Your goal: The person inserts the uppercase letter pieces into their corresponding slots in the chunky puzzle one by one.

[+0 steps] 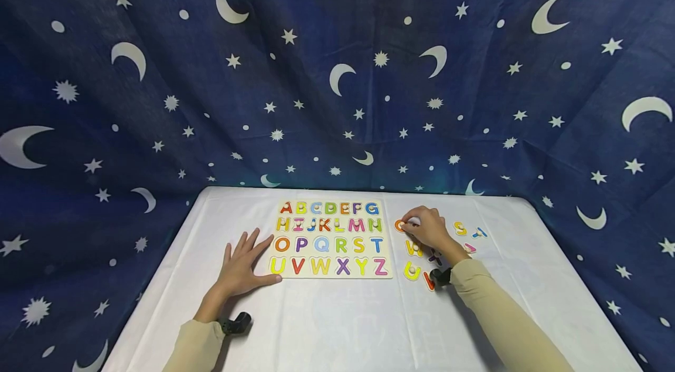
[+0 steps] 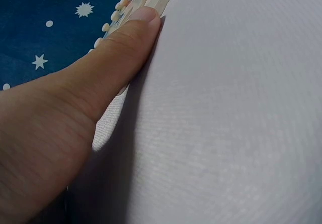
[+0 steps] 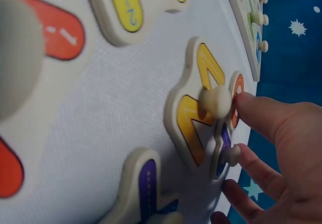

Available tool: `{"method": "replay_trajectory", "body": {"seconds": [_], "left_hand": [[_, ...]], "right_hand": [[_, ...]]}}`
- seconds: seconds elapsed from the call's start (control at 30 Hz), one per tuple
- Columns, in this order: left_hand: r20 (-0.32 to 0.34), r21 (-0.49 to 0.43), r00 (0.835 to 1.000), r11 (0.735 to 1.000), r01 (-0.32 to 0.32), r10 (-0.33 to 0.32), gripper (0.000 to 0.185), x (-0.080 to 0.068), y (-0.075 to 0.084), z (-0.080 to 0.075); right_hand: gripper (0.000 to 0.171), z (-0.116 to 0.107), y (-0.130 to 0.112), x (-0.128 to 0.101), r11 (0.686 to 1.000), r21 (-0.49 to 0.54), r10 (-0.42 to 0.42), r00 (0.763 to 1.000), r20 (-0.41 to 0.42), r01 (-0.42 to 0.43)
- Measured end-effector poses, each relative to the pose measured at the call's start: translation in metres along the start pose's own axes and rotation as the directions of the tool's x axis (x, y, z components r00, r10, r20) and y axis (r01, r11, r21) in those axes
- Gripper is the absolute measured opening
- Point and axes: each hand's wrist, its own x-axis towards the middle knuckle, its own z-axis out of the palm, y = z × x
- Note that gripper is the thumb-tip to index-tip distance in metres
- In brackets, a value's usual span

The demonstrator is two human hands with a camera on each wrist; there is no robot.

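Observation:
A wooden alphabet board (image 1: 331, 273) lies on the white table. My left hand (image 1: 239, 266) is spread beside its left edge, with the thumb (image 2: 121, 43) resting on the near left corner. My right hand (image 1: 429, 228) is right of the board, thumb and fingertips at an orange letter O piece (image 1: 399, 225). In the right wrist view the thumb lies against that O piece (image 3: 237, 90) and covers its knob. Another finger is close to the knob of a purple letter piece (image 3: 224, 151). A yellow W piece (image 1: 413, 248) lies nearer the wrist.
Other loose letters lie around the right hand: a yellow U (image 1: 412, 270), a red V (image 1: 429, 281), a purple X (image 1: 435, 256), a yellow S (image 1: 460, 228), a blue piece (image 1: 479, 232) and a pink piece (image 1: 470, 248). Knobbed letters fill the board's upper two rows. A starry curtain (image 1: 337, 67) hangs behind.

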Motion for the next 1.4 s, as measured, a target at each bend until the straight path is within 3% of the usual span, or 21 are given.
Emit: {"method": "replay_trajectory", "body": {"seconds": [0.77,1.03,1.2,1.4], "left_hand": [[0.011,-0.008,1.0,1.0,0.01,-0.01,0.105,0.001,0.001,0.0],[0.014,0.004,1.0,1.0,0.025,-0.025,0.106,0.001,0.0,0.0],[0.019,0.006,0.999,0.999,0.032,-0.032,0.106,0.0,-0.002,0.0],[0.029,-0.009,0.999,1.0,0.026,-0.026,0.106,0.001,0.0,0.0]], "right_hand": [[0.012,-0.004,-0.007,0.003,1.0,-0.017,-0.012,1.0,-0.01,0.012],[0.011,0.007,-0.063,0.019,0.989,0.0,-0.15,0.988,-0.033,0.15],[0.008,0.036,-0.111,0.028,0.977,0.029,-0.212,0.977,-0.004,0.212],[0.007,0.074,-0.162,0.029,0.949,0.035,-0.314,0.947,0.06,0.313]]}}
